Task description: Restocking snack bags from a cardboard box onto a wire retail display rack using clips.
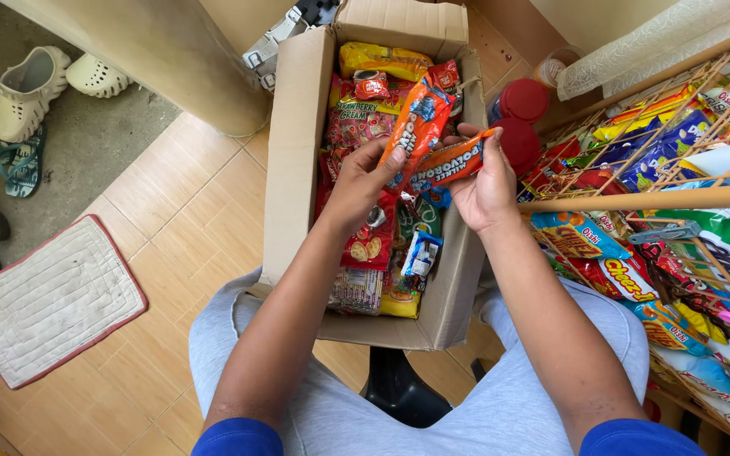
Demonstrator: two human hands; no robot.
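Note:
Above an open cardboard box point(297, 160) full of snack packets, my left hand point(363, 179) grips an orange snack packet point(416, 125) that stands upright. My right hand point(485, 186) holds a second orange packet point(452, 162) lying sideways, its end touching the first one. Both packets hang over the box's contents. The box rests between my knees in grey trousers, and holds red, yellow and blue packets packed close together.
A wooden rack point(661, 199) with hanging snack bags fills the right side. Two red jar lids point(524, 101) sit behind the box. A quilted mat point(48, 300) lies on the tiled floor at left, with several shoes point(27, 89) beyond it.

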